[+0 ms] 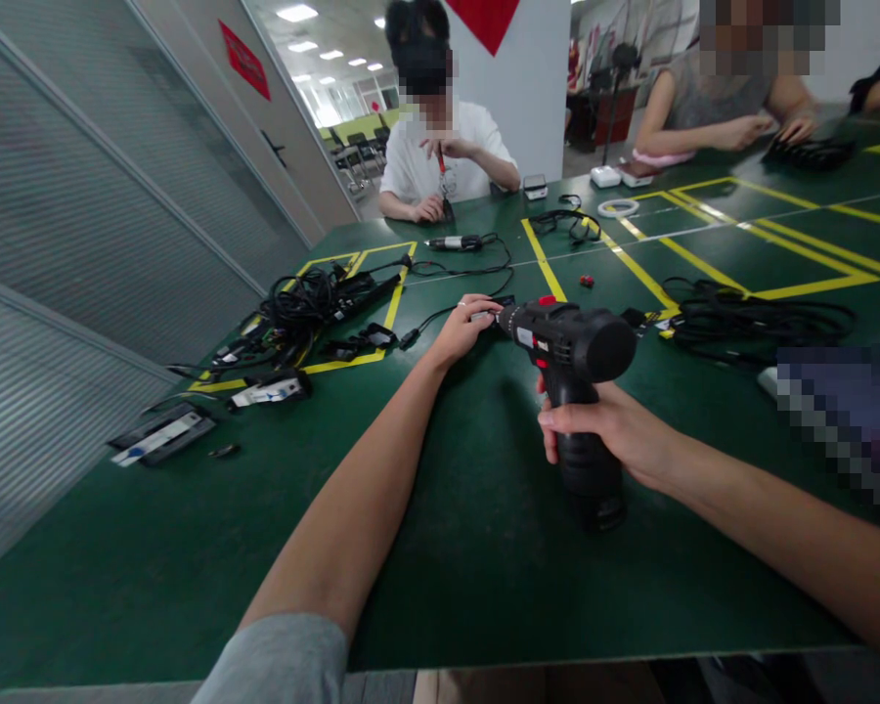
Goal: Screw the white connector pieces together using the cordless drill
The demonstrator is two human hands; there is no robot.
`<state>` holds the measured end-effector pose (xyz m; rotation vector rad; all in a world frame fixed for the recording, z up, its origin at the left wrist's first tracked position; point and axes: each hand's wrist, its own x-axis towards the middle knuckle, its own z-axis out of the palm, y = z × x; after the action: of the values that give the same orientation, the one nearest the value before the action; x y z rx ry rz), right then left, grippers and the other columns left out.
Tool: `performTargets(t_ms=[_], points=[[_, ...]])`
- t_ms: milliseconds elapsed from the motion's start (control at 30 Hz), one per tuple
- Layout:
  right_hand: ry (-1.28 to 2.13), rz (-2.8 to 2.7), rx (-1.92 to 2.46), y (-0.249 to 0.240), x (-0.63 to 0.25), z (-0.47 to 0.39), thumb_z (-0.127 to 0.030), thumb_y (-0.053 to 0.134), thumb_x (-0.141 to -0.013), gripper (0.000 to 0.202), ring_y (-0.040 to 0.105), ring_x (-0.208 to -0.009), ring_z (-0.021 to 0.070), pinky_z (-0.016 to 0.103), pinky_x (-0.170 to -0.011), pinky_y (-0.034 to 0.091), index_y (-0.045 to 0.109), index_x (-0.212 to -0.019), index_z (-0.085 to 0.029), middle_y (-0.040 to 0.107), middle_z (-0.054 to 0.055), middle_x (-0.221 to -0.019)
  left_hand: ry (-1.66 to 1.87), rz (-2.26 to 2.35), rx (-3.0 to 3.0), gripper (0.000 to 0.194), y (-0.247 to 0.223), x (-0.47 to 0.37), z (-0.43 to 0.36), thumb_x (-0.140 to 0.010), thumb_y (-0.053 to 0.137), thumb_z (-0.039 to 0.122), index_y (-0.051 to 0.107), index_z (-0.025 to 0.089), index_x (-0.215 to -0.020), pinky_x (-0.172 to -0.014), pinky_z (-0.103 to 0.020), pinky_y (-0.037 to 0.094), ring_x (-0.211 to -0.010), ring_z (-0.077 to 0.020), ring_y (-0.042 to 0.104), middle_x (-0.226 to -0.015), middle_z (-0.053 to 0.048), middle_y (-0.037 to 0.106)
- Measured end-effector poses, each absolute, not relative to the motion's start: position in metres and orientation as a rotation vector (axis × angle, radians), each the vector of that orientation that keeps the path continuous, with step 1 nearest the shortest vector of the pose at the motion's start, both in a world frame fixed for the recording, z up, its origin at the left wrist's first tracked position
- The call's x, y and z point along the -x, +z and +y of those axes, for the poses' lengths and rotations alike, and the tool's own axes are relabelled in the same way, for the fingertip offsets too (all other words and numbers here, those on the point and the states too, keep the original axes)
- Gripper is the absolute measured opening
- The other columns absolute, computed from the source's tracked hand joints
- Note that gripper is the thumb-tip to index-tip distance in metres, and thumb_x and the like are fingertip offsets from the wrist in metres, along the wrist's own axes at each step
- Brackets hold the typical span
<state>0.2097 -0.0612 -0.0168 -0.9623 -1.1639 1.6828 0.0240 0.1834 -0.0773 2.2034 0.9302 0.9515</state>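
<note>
My right hand (594, 425) is wrapped round the grip of a black cordless drill (583, 342) with red accents. Its chuck points away and to the left, close to the fingers of my left hand (463, 330). Those fingers are bent over a small dark piece with a pale label (482, 315), pressed to the table. Most of that piece is hidden by the fingers and the chuck, so its kind is unclear. Where the drill's tip meets it, I cannot see contact clearly.
Tangled black cables (315, 303) lie at left, near a labelled black casing (271, 389) and an opened one (165, 435). A cable coil (759, 318) lies at right. An electric screwdriver (455, 242) lies ahead. Across the green table (440, 577), a person in white (447, 156) handles a red-handled tool.
</note>
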Motion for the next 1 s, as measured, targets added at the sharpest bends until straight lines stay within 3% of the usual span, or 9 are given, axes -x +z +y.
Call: performTargets(t_ms=[1000], points=[[1.690, -1.173, 0.979, -0.0140, -0.2095, -0.0610, -0.025, 0.069, -0.081, 0.023, 0.063, -0.059, 0.0170, 0.032, -0.061, 0.047, 0.053, -0.095, -0.021, 0.066, -0.001, -0.067, 0.932, 0.947, -2.222, 0.027, -0.0763, -0.0239, 0.1827, -0.080, 0.056, 0.020, 0.072, 0.019, -0.102, -0.115, -0.040, 0.034, -0.123, -0.0222, 0.051, -0.119, -0.008, 0.060]])
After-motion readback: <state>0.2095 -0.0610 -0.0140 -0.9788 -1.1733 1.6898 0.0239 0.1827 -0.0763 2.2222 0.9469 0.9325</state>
